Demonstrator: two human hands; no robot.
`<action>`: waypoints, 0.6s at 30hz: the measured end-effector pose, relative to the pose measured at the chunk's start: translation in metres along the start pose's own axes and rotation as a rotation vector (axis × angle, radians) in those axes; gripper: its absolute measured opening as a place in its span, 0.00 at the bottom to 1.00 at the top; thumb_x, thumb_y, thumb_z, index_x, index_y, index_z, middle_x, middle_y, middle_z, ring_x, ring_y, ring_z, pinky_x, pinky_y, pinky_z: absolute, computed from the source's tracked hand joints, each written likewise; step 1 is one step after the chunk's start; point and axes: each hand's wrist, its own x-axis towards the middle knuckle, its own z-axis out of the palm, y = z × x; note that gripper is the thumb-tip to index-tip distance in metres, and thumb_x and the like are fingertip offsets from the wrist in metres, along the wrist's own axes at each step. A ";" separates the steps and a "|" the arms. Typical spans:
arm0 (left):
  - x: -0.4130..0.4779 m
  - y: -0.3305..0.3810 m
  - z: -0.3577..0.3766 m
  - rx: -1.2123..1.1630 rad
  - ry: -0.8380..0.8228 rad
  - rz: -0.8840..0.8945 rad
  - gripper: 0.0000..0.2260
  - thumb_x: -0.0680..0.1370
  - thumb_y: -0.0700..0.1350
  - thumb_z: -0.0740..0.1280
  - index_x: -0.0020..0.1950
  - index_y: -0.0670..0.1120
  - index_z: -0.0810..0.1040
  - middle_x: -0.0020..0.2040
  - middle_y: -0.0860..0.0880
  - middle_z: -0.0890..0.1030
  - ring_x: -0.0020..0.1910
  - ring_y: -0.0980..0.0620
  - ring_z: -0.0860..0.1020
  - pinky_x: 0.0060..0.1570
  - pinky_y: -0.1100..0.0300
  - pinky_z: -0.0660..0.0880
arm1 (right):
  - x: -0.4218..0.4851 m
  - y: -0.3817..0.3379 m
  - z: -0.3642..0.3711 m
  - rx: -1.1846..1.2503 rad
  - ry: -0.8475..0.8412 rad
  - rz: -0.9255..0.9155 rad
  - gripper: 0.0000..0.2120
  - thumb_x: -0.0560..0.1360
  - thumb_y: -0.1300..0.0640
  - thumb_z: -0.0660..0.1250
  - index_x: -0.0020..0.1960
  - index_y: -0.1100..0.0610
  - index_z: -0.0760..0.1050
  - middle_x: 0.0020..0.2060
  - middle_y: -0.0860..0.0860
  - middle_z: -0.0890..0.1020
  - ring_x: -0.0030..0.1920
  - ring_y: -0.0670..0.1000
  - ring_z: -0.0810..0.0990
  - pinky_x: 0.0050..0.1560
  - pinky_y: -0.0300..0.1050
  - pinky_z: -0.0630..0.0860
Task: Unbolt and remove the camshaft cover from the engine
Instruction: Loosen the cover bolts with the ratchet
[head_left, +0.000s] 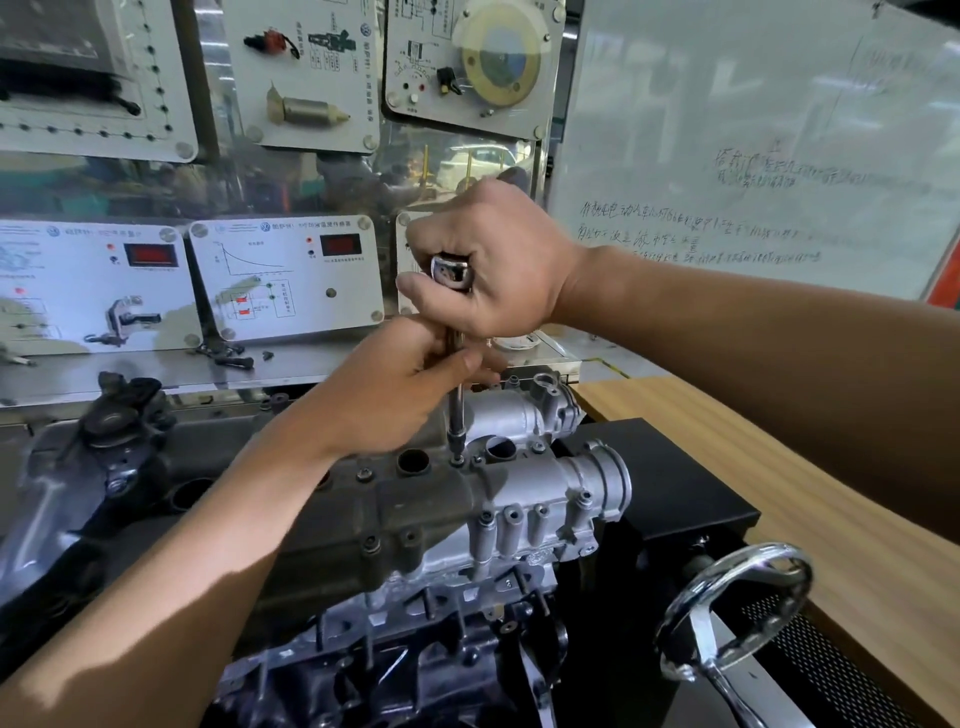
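The dark grey camshaft cover (415, 506) lies along the top of the engine (395, 639), with a lighter aluminium housing (540, 483) at its right end. A chrome ratchet (451, 271) stands upright on a long extension bar (456, 410), whose socket sits on a bolt (457, 459) on top of the cover. My right hand (493, 265) grips the ratchet head from above. My left hand (400, 387) pinches the extension bar just below it. Other bolts (371, 543) show along the cover's front edge.
A chrome handwheel (737, 608) sticks out at the lower right beside a black stand box (670, 483). A wooden bench (810, 545) runs along the right. Display panels (283, 278) and a whiteboard (753, 145) stand behind the engine. Loose black bolts (228, 356) lie on the shelf.
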 end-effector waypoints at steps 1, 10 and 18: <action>0.000 0.001 -0.001 0.007 0.027 -0.009 0.07 0.82 0.38 0.64 0.53 0.45 0.82 0.47 0.51 0.87 0.49 0.56 0.85 0.52 0.63 0.80 | 0.000 0.002 -0.001 0.008 -0.026 -0.002 0.17 0.76 0.53 0.65 0.32 0.56 0.64 0.25 0.53 0.67 0.27 0.58 0.66 0.29 0.50 0.64; 0.008 0.004 0.027 0.336 0.549 0.005 0.19 0.74 0.51 0.75 0.26 0.48 0.74 0.23 0.53 0.77 0.23 0.54 0.74 0.30 0.67 0.70 | 0.010 -0.010 -0.002 -0.266 -0.270 0.593 0.16 0.71 0.45 0.64 0.31 0.53 0.69 0.30 0.49 0.73 0.30 0.51 0.74 0.27 0.40 0.65; 0.004 0.006 0.009 0.054 0.123 0.034 0.11 0.80 0.36 0.67 0.45 0.53 0.80 0.43 0.54 0.86 0.47 0.58 0.85 0.48 0.65 0.80 | -0.021 0.027 -0.005 -0.133 0.115 -0.022 0.13 0.77 0.54 0.67 0.36 0.59 0.76 0.30 0.46 0.66 0.30 0.54 0.69 0.46 0.53 0.71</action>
